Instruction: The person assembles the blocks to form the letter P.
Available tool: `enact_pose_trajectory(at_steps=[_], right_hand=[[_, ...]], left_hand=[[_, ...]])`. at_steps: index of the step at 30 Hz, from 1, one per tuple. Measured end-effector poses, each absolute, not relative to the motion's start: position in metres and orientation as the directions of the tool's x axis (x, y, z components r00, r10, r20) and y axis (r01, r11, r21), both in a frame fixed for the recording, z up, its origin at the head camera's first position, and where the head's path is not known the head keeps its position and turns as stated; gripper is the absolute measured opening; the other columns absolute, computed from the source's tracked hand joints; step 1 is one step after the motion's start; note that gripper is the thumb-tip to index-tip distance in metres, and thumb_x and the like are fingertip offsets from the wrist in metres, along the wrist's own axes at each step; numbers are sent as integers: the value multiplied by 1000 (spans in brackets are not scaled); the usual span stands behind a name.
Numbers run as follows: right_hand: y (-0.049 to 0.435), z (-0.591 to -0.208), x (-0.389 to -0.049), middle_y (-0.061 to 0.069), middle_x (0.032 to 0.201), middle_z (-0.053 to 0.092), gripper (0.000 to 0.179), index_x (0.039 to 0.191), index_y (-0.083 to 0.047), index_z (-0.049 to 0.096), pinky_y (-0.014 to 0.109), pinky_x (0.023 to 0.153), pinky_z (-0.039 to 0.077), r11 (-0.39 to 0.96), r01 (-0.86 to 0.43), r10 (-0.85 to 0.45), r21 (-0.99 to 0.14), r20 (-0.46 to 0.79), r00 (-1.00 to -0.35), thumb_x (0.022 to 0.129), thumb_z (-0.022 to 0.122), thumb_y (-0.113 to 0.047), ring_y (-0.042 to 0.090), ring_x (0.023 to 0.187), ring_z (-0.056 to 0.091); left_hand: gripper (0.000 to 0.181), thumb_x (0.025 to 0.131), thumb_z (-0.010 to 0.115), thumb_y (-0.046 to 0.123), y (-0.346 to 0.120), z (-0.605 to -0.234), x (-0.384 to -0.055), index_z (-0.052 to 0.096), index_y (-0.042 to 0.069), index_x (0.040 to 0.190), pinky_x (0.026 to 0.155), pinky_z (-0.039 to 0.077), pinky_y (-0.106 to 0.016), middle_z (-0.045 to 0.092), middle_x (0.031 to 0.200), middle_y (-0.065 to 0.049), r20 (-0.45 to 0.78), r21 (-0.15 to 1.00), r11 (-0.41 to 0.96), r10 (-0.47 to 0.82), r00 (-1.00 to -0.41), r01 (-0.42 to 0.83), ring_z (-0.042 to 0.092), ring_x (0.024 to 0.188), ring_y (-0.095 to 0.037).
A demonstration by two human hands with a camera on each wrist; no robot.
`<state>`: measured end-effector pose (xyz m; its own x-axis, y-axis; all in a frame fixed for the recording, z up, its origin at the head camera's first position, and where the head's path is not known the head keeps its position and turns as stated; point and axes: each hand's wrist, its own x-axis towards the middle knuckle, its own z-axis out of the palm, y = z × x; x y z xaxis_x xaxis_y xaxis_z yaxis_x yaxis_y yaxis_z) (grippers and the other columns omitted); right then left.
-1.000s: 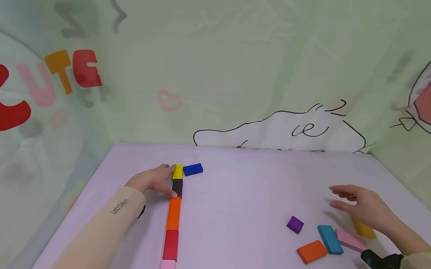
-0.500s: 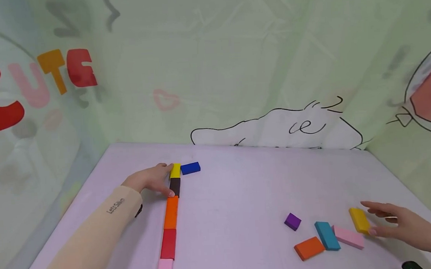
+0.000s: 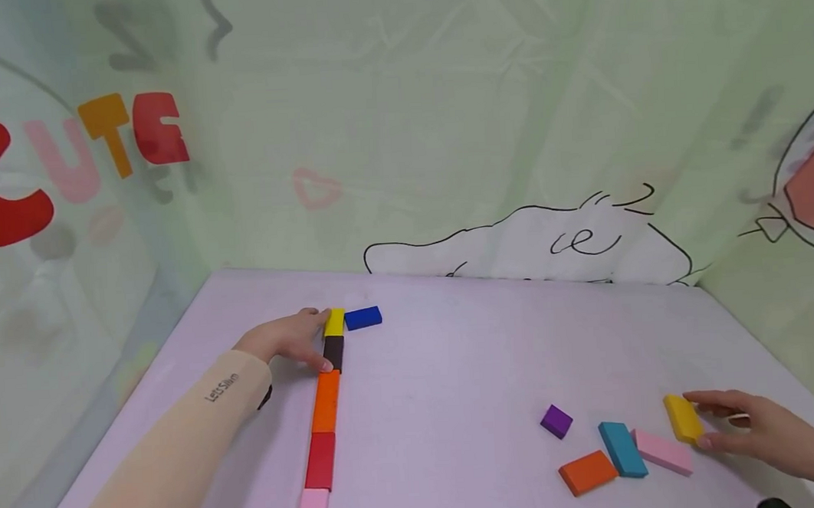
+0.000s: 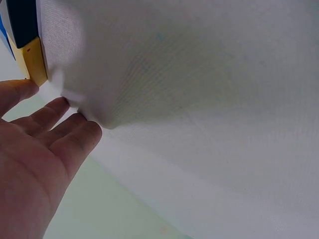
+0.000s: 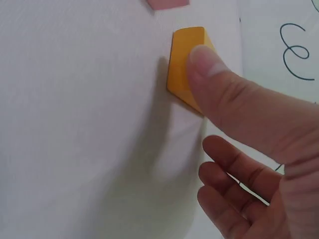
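In the foreground, an orange block [image 3: 587,473] lies at 5 o'clock on the counter [image 3: 456,397]. At 4 o'clock, a right hand [image 3: 757,426] lightly pinches a loose yellow block [image 3: 683,419], apparently light, stiff and smooth, best gripped end to end. Farther off, toward 8 o'clock, the left hand's [image 3: 287,341] nearly straight fingers touch a row's yellow end block [image 3: 337,324].

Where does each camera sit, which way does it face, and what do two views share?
Head: worn there, looking forward and down at the table; left hand, right hand and left sleeve show.
Left wrist: sits there, looking along left palm and fingers toward the row-end yellow block.
Right wrist: sits there, looking past thumb and right fingers at the loose yellow block.
Head and right wrist share the loose yellow block.
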<state>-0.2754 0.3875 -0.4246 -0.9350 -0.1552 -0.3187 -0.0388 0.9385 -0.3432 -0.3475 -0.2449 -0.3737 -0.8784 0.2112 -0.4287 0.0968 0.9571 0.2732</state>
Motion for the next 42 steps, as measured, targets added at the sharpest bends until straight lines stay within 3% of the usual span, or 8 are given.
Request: enact_pose_trajectory(at_steps=[12, 19, 29, 35, 42], right_hand=[[361, -422, -288, 38, 123, 60, 83, 129, 17, 56, 57, 85, 58, 951, -60, -130, -303, -216, -968, 80, 85, -44, 42, 101, 60], [320, -409, -303, 34, 119, 63, 75, 126, 14, 59, 56, 85, 60, 943, -144, -206, -301, -186, -961, 80, 86, -39, 43, 101, 60], [241, -397, -324, 21, 108, 67, 71, 116, 9, 63, 52, 88, 60, 946, -185, -243, -264, -206, -948, 78, 87, -46, 34, 98, 62], [196, -392, -329, 12, 95, 65, 65, 107, 7, 62, 41, 77, 61, 943, -226, -272, -244, -175, -946, 79, 86, -46, 22, 85, 58], [137, -392, -336, 11, 87, 64, 61, 103, 7, 62, 36, 73, 57, 939, -281, -310, -197, -134, -941, 80, 86, -45, 21, 79, 56]], left_hand=[[100, 87, 80, 36, -244, -373, -347, 22, 6, 163, 122, 30, -63, 24, 166, -25, -435, 275, 958, 202, -878, 84, 31, 151, -42], [100, 87, 80, 37, -246, -373, -347, 22, 6, 163, 121, 31, -63, 24, 166, -25, -435, 271, 959, 195, -879, 78, 32, 151, -42], [100, 88, 80, 37, -245, -374, -348, 21, 7, 163, 123, 29, -62, 23, 167, -24, -435, 289, 955, 197, -878, 71, 29, 152, -41], [99, 88, 79, 37, -246, -374, -349, 22, 7, 163, 123, 29, -62, 24, 167, -23, -433, 278, 958, 196, -880, 76, 30, 152, -41], [99, 89, 78, 36, -247, -374, -349, 21, 8, 164, 123, 28, -62, 22, 168, -23, -439, 284, 956, 195, -877, 71, 29, 153, -41]])
